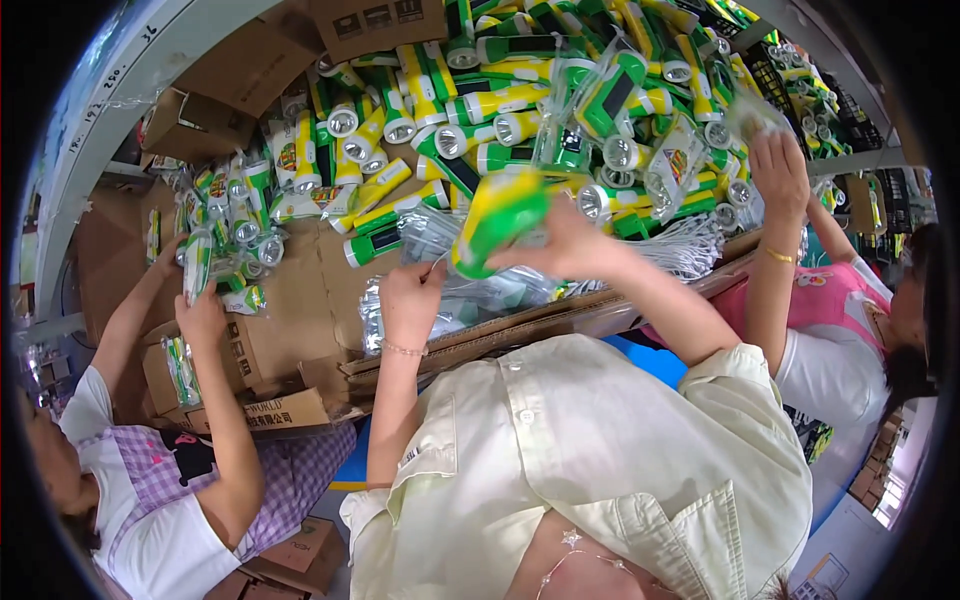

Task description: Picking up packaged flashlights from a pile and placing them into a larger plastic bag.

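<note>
My right hand point(565, 245) is closed around a green and yellow flashlight point(500, 220), smeared by motion, raised above the pile. Just left of it, my left hand point(410, 300) is pinched closed, with a thin whitish thing at its fingertips; whether this is a cable or a bag edge I cannot tell. Clear plastic bags point(505, 293) lie beneath and between my hands. Right of them is a heap of white cables point(685, 245). Beyond my hands spreads a big pile of green and yellow flashlights point(490, 105), some in clear bags.
At the left, a co-worker's hand point(200, 318) holds a bagged flashlight point(197, 265) over a cardboard box point(285, 340). On the right, another co-worker's raised hand point(780, 170) has a blurred clear bag. Open cartons point(240, 60) stand at the back left, and black crates point(850, 105) at the far right.
</note>
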The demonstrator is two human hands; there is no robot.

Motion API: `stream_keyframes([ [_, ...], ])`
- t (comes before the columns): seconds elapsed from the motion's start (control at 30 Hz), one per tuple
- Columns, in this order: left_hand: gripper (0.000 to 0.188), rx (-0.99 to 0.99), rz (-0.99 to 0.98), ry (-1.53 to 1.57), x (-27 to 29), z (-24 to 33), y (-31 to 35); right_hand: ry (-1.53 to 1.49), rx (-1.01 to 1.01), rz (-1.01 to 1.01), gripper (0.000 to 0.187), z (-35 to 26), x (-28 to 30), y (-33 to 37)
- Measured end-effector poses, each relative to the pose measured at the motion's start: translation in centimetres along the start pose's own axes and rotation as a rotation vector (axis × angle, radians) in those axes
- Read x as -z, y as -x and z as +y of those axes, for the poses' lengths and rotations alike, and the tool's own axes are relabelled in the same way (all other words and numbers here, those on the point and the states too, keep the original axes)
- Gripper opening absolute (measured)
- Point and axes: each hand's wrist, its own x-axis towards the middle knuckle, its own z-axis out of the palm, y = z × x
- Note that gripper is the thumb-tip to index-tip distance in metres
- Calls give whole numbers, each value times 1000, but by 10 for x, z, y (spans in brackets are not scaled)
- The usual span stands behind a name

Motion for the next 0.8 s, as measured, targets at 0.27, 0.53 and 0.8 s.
stream_keyframes([
  [0.27, 16, -126, -47, 302, 3, 6, 8, 558, 267, -69, 54, 36, -37, 28],
  [0.53, 21, -168, -33, 122, 6, 13, 15, 1530, -120, -182, 31, 37, -77, 34],
  [0.8, 25, 46, -152, 139, -9, -5, 14, 984, -162, -112, 18, 51, 10, 48],
])
